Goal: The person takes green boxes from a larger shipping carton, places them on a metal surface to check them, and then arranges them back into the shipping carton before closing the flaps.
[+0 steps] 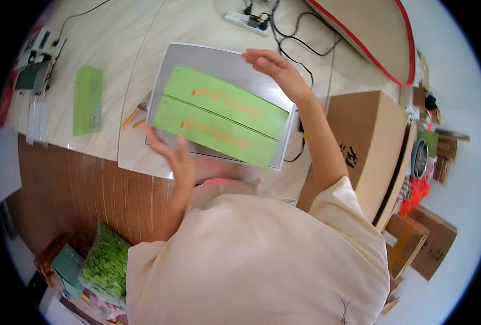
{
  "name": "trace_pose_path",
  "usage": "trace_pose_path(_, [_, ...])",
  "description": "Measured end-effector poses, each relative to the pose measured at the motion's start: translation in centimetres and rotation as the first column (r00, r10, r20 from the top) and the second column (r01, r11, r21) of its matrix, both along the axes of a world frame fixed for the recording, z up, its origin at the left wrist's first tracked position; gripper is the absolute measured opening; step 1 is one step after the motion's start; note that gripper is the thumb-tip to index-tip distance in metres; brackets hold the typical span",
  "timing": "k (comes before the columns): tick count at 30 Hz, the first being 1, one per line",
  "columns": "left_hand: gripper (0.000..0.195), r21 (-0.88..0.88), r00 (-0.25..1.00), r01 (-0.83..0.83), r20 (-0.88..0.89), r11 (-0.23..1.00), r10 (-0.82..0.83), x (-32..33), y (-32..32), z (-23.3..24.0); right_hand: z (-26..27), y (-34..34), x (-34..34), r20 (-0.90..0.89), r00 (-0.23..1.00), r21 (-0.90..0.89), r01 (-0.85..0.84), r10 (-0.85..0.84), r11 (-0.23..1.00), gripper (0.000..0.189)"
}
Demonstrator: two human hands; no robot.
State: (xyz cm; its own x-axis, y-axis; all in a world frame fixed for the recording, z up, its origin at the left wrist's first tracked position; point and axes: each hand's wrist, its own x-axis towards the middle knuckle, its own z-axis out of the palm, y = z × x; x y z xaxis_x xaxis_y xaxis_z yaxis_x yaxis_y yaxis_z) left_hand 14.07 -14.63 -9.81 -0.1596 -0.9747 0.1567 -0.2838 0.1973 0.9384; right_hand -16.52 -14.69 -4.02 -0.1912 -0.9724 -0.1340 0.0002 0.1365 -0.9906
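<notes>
Two long green strips (pixel 220 115) bearing red writing lie side by side, slanted, on a grey panel (pixel 214 57) with a pale border. My left hand (pixel 173 158) is at the near left edge of the strips, thumb and fingers apart. It is blurred, and I cannot tell if it touches them. My right hand (pixel 274 69) is over the panel's far right corner, fingers stretched out and holding nothing. Tools with wooden handles (pixel 131 118) lie left of the panel, their heads partly hidden.
To the left lie a green packet (pixel 87 99) and small electrical devices (pixel 33 77). A white power strip (pixel 246 23) and black cables (pixel 295 38) lie at the back. A large cardboard box (pixel 356 134) stands on the right. A bag of green pieces (pixel 106 260) is at lower left.
</notes>
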Motion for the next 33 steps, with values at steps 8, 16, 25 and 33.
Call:
trace_pose_path(8, [0.059, 0.507, 0.915, 0.403, -0.228, 0.762, -0.332, 0.8, -12.8, 3.4, -6.6, 12.1, 4.4, 0.210, 0.797, 0.111, 0.556, -0.566, 0.824, 0.059])
trace_pose_path(16, [0.084, 0.705, 0.804, 0.522, -0.217, 0.481, -0.554, 0.0, -12.4, 0.1, -4.1, 13.5, 9.2, 0.221, 0.647, 0.153, 0.716, -0.730, 0.681, 0.063])
trace_pose_path(25, [0.078, 0.740, 0.748, 0.636, -0.523, 0.219, -0.409, -5.1, -4.8, -0.4, 6.5, 15.9, 7.0, -0.203, 0.585, 0.134, 0.811, -0.786, 0.569, 0.066])
trace_pose_path(33, [0.081, 0.730, 0.823, 0.543, -0.365, 0.415, -0.435, -2.1, -8.8, 1.2, 6.1, 10.4, 7.9, -0.318, 0.672, 0.060, 0.719, -0.669, 0.693, 0.058])
